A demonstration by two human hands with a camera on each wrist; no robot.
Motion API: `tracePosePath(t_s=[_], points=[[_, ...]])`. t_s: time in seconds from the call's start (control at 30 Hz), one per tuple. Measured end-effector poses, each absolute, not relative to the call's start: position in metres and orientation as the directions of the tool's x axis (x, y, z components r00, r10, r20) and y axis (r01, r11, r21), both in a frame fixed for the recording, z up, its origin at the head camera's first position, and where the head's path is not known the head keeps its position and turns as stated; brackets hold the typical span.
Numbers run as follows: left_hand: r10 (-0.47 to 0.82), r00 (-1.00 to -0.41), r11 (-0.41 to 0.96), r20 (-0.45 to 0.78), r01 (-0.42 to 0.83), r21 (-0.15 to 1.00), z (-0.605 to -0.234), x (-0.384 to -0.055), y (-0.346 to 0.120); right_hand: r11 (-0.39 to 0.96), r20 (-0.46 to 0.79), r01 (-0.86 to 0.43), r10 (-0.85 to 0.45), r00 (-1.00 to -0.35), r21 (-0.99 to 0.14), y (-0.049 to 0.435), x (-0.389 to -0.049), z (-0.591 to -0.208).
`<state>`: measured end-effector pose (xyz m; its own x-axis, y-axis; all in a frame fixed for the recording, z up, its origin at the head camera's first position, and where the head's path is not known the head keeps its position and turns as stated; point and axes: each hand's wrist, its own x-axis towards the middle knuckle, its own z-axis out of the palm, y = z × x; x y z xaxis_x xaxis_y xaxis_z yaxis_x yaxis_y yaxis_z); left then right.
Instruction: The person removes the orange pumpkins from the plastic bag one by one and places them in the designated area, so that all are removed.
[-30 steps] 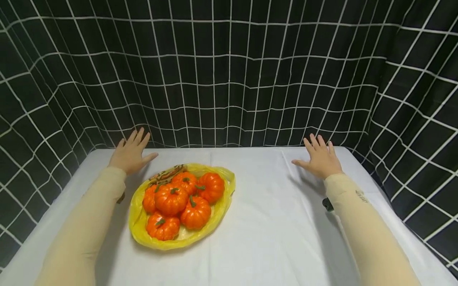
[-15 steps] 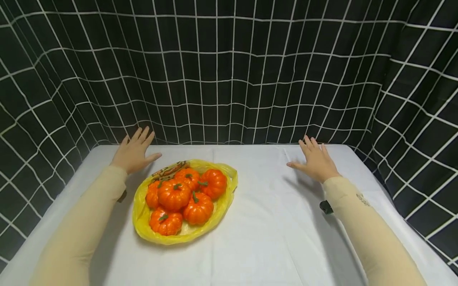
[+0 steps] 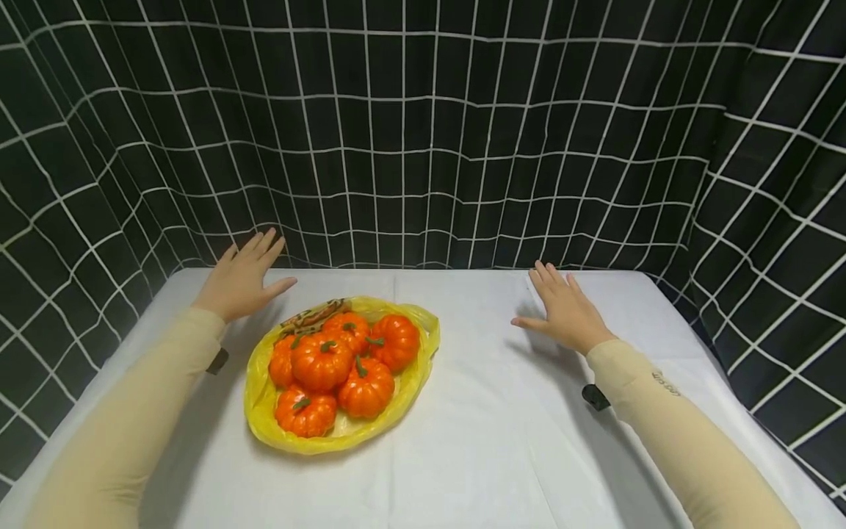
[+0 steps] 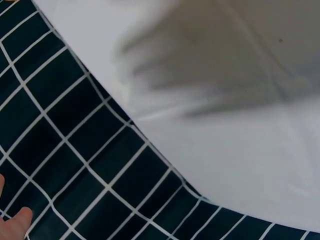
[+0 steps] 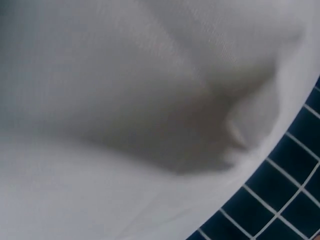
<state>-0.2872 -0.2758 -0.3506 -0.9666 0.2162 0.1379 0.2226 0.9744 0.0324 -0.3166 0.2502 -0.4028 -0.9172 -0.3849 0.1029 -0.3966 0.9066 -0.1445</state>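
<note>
Pumpkins, six of them, glossy orange and ribbed with green stems (image 3: pixel 322 361), sit heaped inside a thin yellow plastic bag (image 3: pixel 311 445), its mouth spread wide and facing up! One at the back left is partly hidden by its neighbour, and a dark printed patch (image 3: pixel 317 316) crumples along the bag's far left edge. The whole load rests left of centre on the white cloth-covered surface (image 3: pixel 476 433), between two outstretched arms.

And look at the left hand (image 3: pixel 238 283): grip relaxed, fingers straight and fanned, thumb pointing inward, hovering near the bag's far left side but apart from it. Across the way, the right hand (image 3: pixel 565 312) matches it, grip loose, fingers extended, poised over bare white cloth well apart from the bag.

Shadows spread below both! Cream sleeves (image 3: pixel 700 433) run down each arm, dark lettering on the right one, a small black device (image 3: pixel 596 397) under each wrist. Behind it all hangs black fabric with a white grid (image 3: pixel 423 169).
</note>
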Motion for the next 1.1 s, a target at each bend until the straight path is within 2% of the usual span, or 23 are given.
tracePosePath(t_s=[0.27,0.47,1.1], points=[[0.238,-0.963,0.966,0.125,0.248,0.077,-0.356,-0.281,-0.281,0.889,0.109,-0.418,-0.404,-0.908,-0.187,0.244,-0.303,-0.417],[0.222,-0.968,0.973,0.116,0.227,0.033,-0.349,-0.278,-0.285,0.878,0.120,-0.446,-0.431,-0.894,-0.174,0.239,-0.302,-0.417],[0.269,-0.956,0.962,0.113,0.273,0.025,-0.348,-0.271,-0.281,0.865,0.087,-0.480,-0.472,-0.877,-0.144,0.242,-0.291,-0.409]])
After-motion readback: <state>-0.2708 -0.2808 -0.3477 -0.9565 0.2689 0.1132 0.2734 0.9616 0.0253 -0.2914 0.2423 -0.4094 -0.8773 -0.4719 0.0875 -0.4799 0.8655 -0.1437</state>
